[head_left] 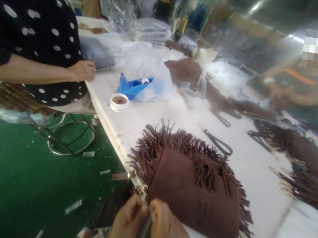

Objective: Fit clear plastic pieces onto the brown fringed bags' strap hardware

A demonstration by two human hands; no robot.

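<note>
A brown suede bag with fringe (195, 197) lies on the white table in front of me. Just below its left corner, my left hand (127, 224) and my right hand (170, 233) meet at the table edge with fingers pinched. Between them runs a greyish strip (143, 233), its material unclear, and both hands appear to grip it. Gold-coloured metal hardware (141, 189) sits right above my left fingertips. From there a short brown strap end (120, 175) sticks out past the table edge. My fingertips partly hide what they pinch.
Beyond the bag lie a dark wrist strap (218, 143), a blue tape dispenser (135, 87) and a white tape roll (119, 102). More brown fringed bags (307, 154) are at right. One person in a dotted top (40, 28) stands left, beside a stool (22, 103); another works across the table.
</note>
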